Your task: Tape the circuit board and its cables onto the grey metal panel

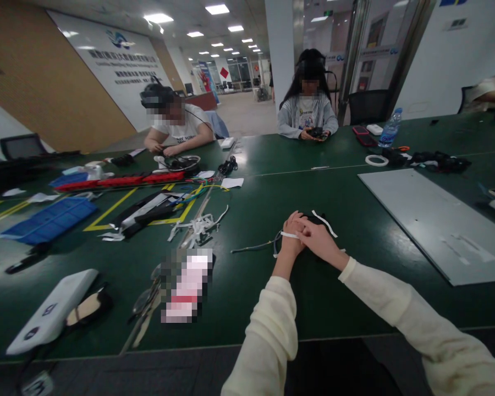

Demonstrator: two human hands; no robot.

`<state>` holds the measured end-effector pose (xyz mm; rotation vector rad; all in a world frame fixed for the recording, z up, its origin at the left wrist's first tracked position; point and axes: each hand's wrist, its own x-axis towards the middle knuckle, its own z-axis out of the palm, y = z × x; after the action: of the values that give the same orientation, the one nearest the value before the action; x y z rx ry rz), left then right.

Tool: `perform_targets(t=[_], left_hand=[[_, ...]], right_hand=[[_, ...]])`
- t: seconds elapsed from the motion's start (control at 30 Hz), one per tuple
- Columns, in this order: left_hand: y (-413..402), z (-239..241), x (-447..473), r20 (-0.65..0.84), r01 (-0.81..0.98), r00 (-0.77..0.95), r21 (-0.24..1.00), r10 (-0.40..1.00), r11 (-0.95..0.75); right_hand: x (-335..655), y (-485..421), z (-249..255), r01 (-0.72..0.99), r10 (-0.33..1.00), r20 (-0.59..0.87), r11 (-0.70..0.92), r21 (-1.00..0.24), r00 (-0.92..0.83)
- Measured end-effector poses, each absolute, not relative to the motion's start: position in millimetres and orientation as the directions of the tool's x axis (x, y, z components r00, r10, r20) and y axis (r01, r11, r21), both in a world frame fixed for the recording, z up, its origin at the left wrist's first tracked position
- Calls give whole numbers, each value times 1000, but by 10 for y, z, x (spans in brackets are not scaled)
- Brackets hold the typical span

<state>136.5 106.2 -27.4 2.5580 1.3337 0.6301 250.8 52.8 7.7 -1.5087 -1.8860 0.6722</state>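
Observation:
My left hand [291, 228] and my right hand [320, 240] meet just above the table, fingers bent in close to each other. Whatever lies between the fingertips is hidden. Across the back of my left hand runs a narrow white strip [289, 235], close to the right fingers. A thin grey cable [251, 249] comes out to the left from beneath my left hand. Behind the right knuckles, a second white strip [325, 223] lies over a dark item that is mostly covered by my hands.
A pile of white strips [200, 228] and a phone [190, 286] lie to the left, with a white power bank [51, 311] and blue tray [51, 217] beyond. At right is a grey panel [421, 214]. Two people [307, 104] sit across the green table [247, 308].

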Motion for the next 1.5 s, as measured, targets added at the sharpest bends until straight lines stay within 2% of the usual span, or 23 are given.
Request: perform_targets(t=[0.07,0.13,0.2,0.27,0.43,0.57,0.63,0.77,0.93,1.0,1.13,1.3,1.5], left_hand=[[1053,-269,1376,302,741,493,346,816,-576],[1041,-260,1388,313,745,487,339,815,-575],[1032,-250,1395,310,748,488,334,816,-574],[1029,-242,1398,304,750,494,326,815,-576],[1047,-230,1433,320,759,479,316,817,-569],[1046,-189,1434,332,755,452,351,828,-553],[1043,-155,1400,313,736,461,387,830,-555],[1047,-93,1305,239,721,492,426,837,-546],[1055,-53,1246,143,720,520,458,842,-521],[1064,-48,1233,110,722,523,470,845,-508],[1108,-50,1195,85,707,558,472,826,-526],[1136,-60,1193,83,686,599,460,796,-564],[1084,-63,1257,118,712,576,415,809,-567]], right_hand=[[2463,495,89,844,965,218,236,-481,-145],[2424,451,121,932,954,256,230,-281,-158],[2401,409,153,960,953,258,211,-186,-159],[2408,372,185,970,958,239,195,-149,-156],[2632,342,329,979,962,256,139,-152,-97],[3185,502,422,976,924,348,-93,-198,159],[3594,628,384,950,893,349,-212,-230,284],[4459,782,120,871,857,237,-379,-313,457],[5130,700,-386,800,715,361,-524,-291,599],[5244,666,-580,754,681,324,-590,-289,657],[5332,664,-846,740,720,185,-620,-261,668],[5331,677,-917,785,741,260,-580,-217,619],[5322,679,-837,788,768,178,-586,-190,615]])
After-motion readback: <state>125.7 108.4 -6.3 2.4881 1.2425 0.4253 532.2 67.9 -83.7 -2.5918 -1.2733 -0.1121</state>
